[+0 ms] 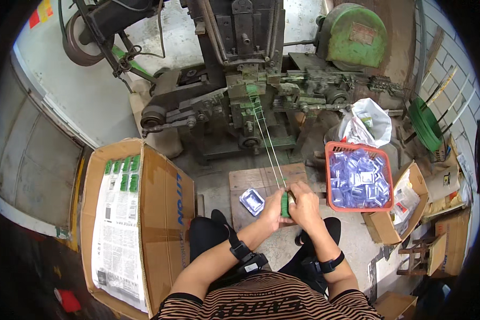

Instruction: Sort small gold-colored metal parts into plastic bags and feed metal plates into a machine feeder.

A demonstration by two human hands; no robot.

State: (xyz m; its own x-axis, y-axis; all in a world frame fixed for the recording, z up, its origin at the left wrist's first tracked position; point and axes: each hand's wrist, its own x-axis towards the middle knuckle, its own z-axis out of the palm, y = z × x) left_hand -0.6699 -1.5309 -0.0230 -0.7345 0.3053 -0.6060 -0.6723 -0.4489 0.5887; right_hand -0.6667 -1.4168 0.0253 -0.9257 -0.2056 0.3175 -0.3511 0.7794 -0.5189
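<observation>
My left hand (pixel 273 208) and my right hand (pixel 305 207) are close together above a low wooden board (pixel 244 182). Between them they grip a small bundle of thin green pieces (pixel 285 205), whose exact kind I cannot make out. Both sets of fingers are closed around its sides. Two thin pale rails (pixel 270 146) slope down from a dark machine (pixel 245 69) to my fingertips, with green wire-like pieces (pixel 255 98) across their upper part. Left of my left hand, a clear plastic case (pixel 252 202) lies on the board.
On the right stands a red basket (pixel 329 200) full of clear bluish plastic cases, with a white bag (pixel 368 120) behind it. To the left, a tall cardboard box (pixel 162 224) holds newspaper (pixel 114 234) with several green bundles (pixel 129 173) on top. A green wheel guard (pixel 352 40) rises at the back.
</observation>
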